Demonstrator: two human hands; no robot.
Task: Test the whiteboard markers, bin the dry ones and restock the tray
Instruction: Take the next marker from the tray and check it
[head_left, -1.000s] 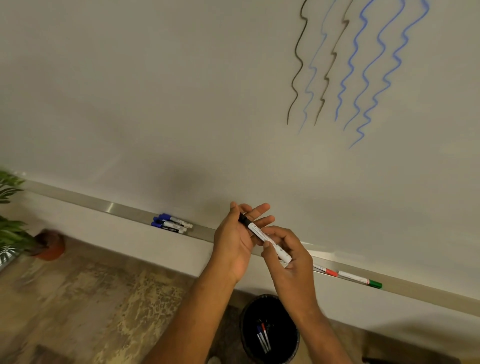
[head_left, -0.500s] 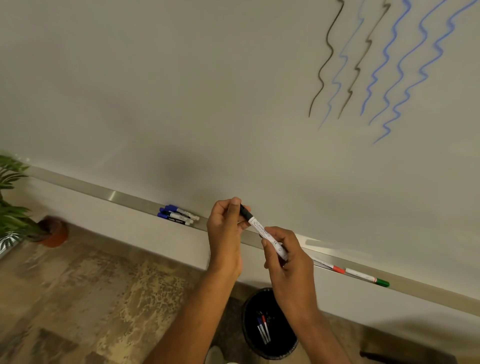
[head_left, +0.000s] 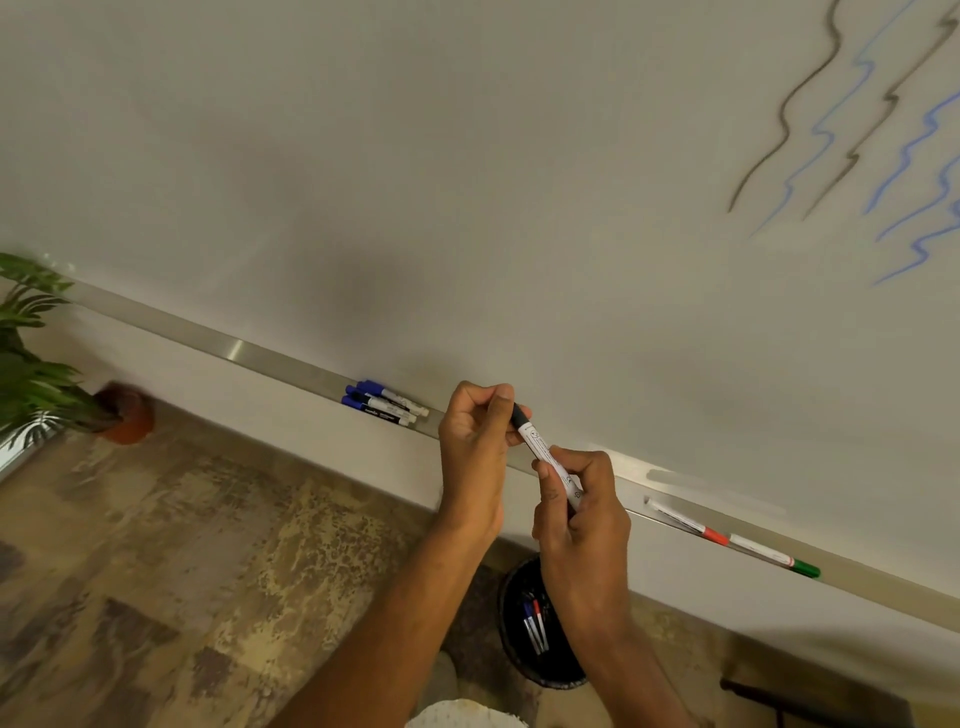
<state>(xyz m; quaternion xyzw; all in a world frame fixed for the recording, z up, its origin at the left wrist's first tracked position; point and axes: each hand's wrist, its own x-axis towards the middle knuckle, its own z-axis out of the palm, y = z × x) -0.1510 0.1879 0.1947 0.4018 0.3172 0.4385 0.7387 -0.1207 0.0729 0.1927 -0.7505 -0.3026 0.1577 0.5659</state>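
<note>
Below both hands (head_left: 475, 447) (head_left: 579, 514) — each grip clenched on one marker (head_left: 548, 457) — black bin (head_left: 511, 649) with discarded markers (head_left: 535, 621).

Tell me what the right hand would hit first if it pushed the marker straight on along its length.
Right hand aims the marker up-left, cap first. It meets the left hand at once, which pinches the cap; behind that lies the whiteboard.

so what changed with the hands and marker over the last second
The left hand, open a second ago, curled its fingers round the black cap of the marker. The right hand kept its hold on the barrel. The markers on the tray and in the bin stayed put.
</note>
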